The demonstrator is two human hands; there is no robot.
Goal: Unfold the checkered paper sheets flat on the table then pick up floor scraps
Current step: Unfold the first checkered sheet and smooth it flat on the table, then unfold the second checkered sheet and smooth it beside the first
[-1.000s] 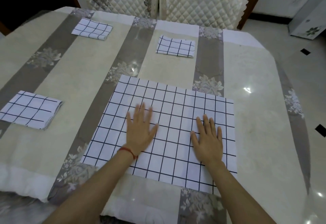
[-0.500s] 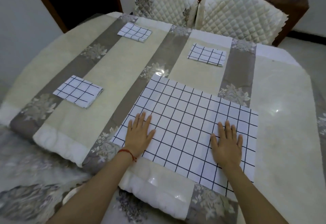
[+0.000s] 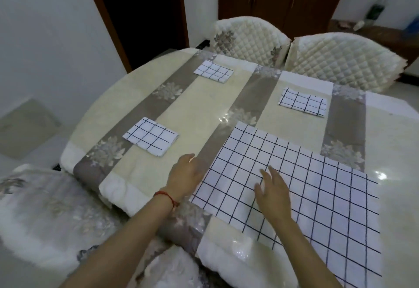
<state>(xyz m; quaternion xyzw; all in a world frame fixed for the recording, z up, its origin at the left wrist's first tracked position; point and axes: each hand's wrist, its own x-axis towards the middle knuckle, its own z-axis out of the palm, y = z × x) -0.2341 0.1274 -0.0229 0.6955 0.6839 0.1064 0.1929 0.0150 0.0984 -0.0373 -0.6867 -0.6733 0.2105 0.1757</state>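
On the surface (image 3: 199, 115), seen from the head camera, no brand, label or readable writing is showing anywhere; the sheets are carrying only a dark grid on white.

One unfolded checkered sheet (image 3: 317, 188) is lying flat at 4 o'clock, its near edge reaching close to the surface's near rim. The right hand (image 3: 273, 193) is resting or hovering over that sheet's left part, fingers spread and loose, its grip open and closing on nothing. The left hand (image 3: 187, 177), a red string (image 3: 166, 197) at its wrist, is sitting just beside the sheet's left edge at 6 o'clock, fingers relaxed, grip open and empty.

Three folded checkered sheets are lying well apart: one (image 3: 150, 137) at 9 o'clock, near the left hand, one (image 3: 214, 73) at 12 o'clock, one (image 3: 302, 101) at 2 o'clock. Bare cloth is lying open between them. Two quilted chair backs (image 3: 340, 61) are standing against the far edge.
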